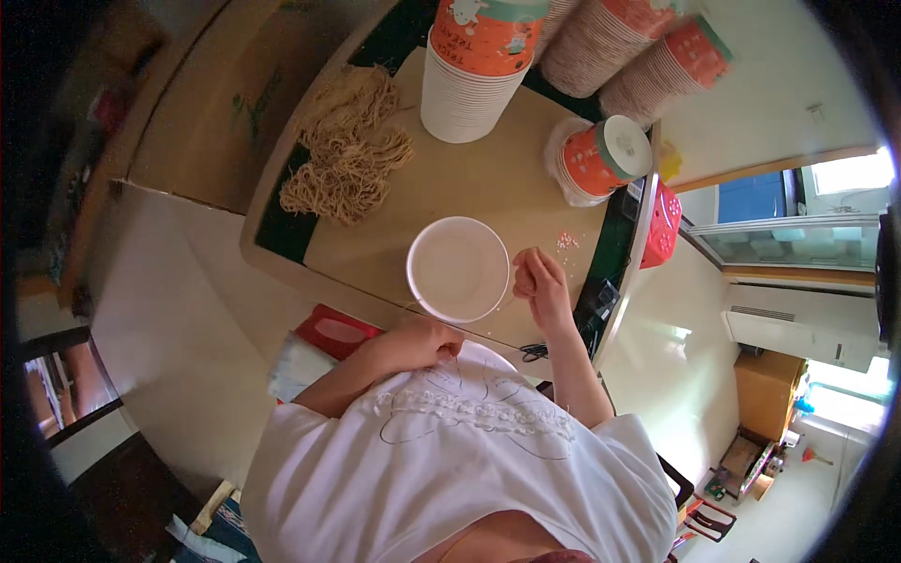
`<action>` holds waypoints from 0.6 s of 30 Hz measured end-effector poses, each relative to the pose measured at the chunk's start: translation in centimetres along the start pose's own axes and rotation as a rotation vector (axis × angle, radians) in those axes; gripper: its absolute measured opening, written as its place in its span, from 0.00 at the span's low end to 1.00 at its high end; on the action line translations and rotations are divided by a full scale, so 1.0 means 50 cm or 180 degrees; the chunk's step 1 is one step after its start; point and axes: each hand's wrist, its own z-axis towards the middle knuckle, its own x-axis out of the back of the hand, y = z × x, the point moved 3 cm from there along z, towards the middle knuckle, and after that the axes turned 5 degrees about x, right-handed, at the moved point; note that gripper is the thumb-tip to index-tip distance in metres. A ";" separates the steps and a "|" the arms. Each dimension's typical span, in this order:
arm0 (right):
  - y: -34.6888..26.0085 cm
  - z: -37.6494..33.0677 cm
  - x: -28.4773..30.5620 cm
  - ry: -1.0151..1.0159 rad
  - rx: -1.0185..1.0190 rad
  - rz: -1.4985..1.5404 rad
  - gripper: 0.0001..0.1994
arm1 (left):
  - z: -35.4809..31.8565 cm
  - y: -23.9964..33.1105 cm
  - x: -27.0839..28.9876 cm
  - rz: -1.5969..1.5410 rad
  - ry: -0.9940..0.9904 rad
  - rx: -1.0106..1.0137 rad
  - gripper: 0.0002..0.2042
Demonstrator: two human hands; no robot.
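A white paper bucket (458,269) stands open end up at the table's near edge, between my hands. My left hand (430,343) is closed just below the bucket's near left side, close to my shirt. Its fingertips are turned away, so what they hold is hidden. My right hand (541,280) is closed in a pinch beside the bucket's right rim. A thin tan string runs from its fingers toward the bucket's near side. Another bit of string shows by the left rim. Farther left lies a loose bundle of tan strings (347,155).
A tall stack of orange-and-white buckets (474,89) stands at the back, with wrapped stacks (605,47) beyond. A shorter wrapped stack (591,159) lies tilted at right. Small pink bits (567,242) lie near my right hand. A red packet (336,330) is by my left forearm.
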 end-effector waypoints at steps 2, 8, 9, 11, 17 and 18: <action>-0.007 -0.002 -0.017 -0.0107 0.0323 -0.0907 0.13 | 0.021 0.005 0.022 0.0125 0.0713 -0.0545 0.05; -0.019 -0.023 -0.052 -0.0753 0.0330 -0.2179 0.12 | 0.060 0.126 0.143 0.0352 0.2307 -0.1006 0.10; -0.014 -0.023 -0.047 -0.0777 0.0193 -0.2046 0.12 | 0.069 0.130 0.144 0.0441 0.2356 -0.1229 0.11; -0.016 -0.023 -0.037 -0.0910 -0.0001 -0.2143 0.12 | 0.087 0.119 0.140 0.0483 0.2156 -0.1302 0.11; -0.022 -0.042 -0.017 -0.1151 -0.0872 -0.0835 0.11 | 0.096 0.117 0.135 0.0400 0.1884 -0.1598 0.08; -0.024 -0.042 -0.017 -0.1199 -0.0908 -0.0639 0.11 | 0.098 0.115 0.137 0.0279 0.1876 -0.1647 0.06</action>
